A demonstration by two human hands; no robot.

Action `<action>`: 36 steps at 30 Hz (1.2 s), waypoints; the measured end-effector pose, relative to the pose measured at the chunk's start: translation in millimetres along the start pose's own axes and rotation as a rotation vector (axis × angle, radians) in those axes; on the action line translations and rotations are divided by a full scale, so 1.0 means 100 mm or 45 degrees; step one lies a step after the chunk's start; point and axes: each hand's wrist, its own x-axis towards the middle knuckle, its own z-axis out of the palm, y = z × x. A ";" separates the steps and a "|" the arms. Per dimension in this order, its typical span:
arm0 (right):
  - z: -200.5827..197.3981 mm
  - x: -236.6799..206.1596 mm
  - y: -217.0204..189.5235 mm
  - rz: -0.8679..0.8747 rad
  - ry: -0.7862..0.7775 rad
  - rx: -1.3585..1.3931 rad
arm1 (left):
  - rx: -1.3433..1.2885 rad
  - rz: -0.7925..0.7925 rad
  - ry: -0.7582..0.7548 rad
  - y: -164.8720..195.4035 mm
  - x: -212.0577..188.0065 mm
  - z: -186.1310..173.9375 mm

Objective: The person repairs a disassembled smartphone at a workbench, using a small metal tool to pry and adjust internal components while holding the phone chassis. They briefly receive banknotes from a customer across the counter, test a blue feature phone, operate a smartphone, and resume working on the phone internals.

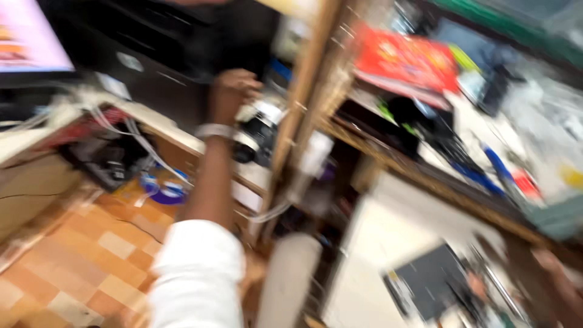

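Motion blur smears everything, but your left hand reaches out at a black-and-white device just left of the wooden post. You cannot tell whether its grip is apart or together. Your right hand lies far right of that post, its grip unreadable too.

Left arm out, right hand low

Left hand extended forward, fingers curled, blurred; band on wrist, white sleeve; right hand at lower-right edge, grip unclear

Checkered orange floor, wooden post, cluttered shelf, lit screen
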 end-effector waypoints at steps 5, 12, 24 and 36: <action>-0.55 -0.11 0.44 -0.306 0.126 -0.305 | -0.021 -0.005 0.317 0.12 -0.89 0.61; -1.52 -0.39 0.62 -0.795 0.465 -0.388 | 0.505 0.092 0.168 0.78 -2.08 1.99; -1.57 -0.93 1.12 -0.047 -0.504 0.037 | 1.858 0.197 -1.057 0.03 -3.11 5.27; -1.54 -0.98 1.22 -0.001 -0.457 -0.098 | 1.228 0.174 -0.899 -0.14 -3.24 5.33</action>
